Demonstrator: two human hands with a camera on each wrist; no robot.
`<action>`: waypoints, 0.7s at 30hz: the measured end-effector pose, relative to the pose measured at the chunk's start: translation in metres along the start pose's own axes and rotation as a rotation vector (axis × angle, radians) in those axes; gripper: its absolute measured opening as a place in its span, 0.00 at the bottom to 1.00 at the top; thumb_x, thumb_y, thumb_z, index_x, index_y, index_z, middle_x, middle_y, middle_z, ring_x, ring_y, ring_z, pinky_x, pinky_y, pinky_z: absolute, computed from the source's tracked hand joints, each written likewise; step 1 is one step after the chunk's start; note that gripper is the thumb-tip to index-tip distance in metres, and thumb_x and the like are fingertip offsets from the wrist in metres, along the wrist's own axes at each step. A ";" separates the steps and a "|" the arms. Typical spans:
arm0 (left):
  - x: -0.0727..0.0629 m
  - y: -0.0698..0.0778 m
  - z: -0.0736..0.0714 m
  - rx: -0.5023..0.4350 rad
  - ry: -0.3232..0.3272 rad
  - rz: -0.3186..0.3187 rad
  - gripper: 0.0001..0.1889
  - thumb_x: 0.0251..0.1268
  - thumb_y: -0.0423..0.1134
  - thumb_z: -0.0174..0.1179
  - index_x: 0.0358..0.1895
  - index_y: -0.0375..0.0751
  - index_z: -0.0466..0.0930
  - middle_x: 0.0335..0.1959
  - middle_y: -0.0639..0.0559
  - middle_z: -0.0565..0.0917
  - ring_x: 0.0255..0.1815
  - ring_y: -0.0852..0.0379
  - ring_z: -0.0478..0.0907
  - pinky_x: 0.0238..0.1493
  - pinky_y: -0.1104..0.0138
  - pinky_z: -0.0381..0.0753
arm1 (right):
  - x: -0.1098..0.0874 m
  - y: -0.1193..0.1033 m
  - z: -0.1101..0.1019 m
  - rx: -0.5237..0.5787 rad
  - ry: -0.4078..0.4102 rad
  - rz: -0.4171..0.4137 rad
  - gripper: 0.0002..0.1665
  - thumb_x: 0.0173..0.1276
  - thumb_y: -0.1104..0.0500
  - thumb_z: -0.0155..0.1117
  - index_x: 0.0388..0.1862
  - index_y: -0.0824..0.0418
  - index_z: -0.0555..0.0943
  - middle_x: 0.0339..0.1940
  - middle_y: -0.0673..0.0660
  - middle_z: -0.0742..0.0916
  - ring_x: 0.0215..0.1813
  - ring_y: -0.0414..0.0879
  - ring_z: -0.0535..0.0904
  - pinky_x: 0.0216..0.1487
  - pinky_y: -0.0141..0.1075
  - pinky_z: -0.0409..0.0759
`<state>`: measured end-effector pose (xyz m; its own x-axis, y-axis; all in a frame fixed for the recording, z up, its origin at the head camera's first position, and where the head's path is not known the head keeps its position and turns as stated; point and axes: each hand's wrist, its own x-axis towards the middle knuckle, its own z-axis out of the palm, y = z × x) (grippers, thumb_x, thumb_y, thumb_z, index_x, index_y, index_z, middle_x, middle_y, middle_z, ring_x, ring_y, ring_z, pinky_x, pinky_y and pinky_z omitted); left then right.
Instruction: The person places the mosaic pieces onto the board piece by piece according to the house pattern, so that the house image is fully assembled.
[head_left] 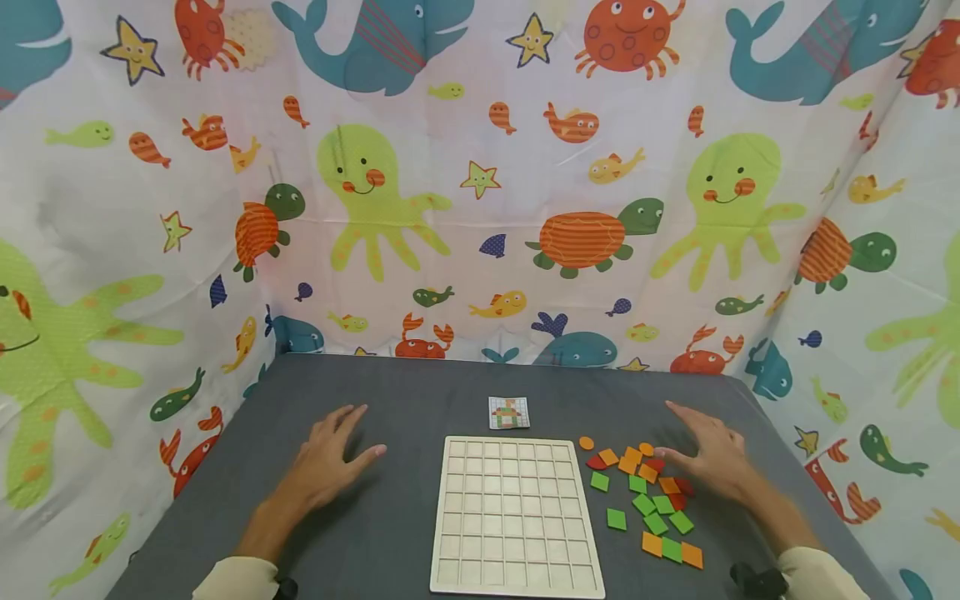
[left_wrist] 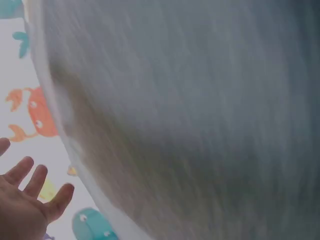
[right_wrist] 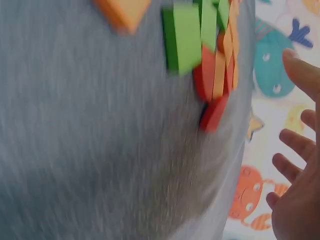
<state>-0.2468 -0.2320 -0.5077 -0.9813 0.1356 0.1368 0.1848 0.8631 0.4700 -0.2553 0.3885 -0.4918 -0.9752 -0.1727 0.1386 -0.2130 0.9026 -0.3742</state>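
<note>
My left hand hovers over the grey table left of a white gridded board, fingers spread, holding nothing. To the right, my right hand is beside a loose group of flat coloured pieces, also holding nothing. Among them are green squares, orange squares, orange rounds and red pieces. The board's cells carry no pieces. Behind the board lies a small picture card with a coloured block pattern on a grid. In the right wrist view, a green block shows its thickness.
The dark grey table reaches back to a white curtain printed with sea animals, which also hangs at both sides. A dark wrist strap shows at the right sleeve.
</note>
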 end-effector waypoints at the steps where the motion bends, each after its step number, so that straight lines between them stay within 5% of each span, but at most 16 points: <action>1: -0.002 0.005 0.001 -0.024 0.000 0.008 0.47 0.72 0.68 0.61 0.85 0.47 0.60 0.82 0.34 0.61 0.80 0.27 0.58 0.71 0.22 0.63 | 0.000 -0.004 0.002 0.011 -0.003 -0.006 0.55 0.68 0.34 0.70 0.84 0.60 0.62 0.78 0.76 0.69 0.74 0.77 0.61 0.61 0.78 0.58; 9: -0.014 0.039 0.011 -0.238 -0.036 0.002 0.44 0.67 0.62 0.70 0.81 0.47 0.67 0.79 0.39 0.66 0.78 0.34 0.65 0.74 0.32 0.71 | -0.002 -0.035 0.015 0.100 -0.020 -0.060 0.49 0.66 0.40 0.77 0.79 0.61 0.72 0.74 0.72 0.77 0.73 0.77 0.67 0.61 0.86 0.56; 15: -0.025 0.061 0.019 -0.423 -0.037 -0.012 0.39 0.63 0.55 0.76 0.76 0.51 0.74 0.75 0.45 0.73 0.71 0.40 0.75 0.61 0.49 0.88 | -0.005 -0.055 0.021 0.138 -0.016 -0.129 0.41 0.65 0.43 0.79 0.73 0.57 0.79 0.66 0.63 0.85 0.67 0.68 0.75 0.60 0.78 0.65; 21: -0.037 0.079 0.025 -0.457 -0.063 -0.031 0.38 0.59 0.53 0.79 0.73 0.50 0.78 0.64 0.48 0.82 0.56 0.54 0.83 0.54 0.55 0.88 | -0.006 -0.067 0.026 0.174 -0.044 -0.182 0.33 0.64 0.46 0.80 0.65 0.55 0.85 0.59 0.55 0.89 0.62 0.62 0.79 0.59 0.75 0.68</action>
<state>-0.1975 -0.1563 -0.4972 -0.9855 0.1546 0.0704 0.1468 0.5661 0.8112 -0.2371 0.3188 -0.4916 -0.9208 -0.3464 0.1791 -0.3884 0.7745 -0.4993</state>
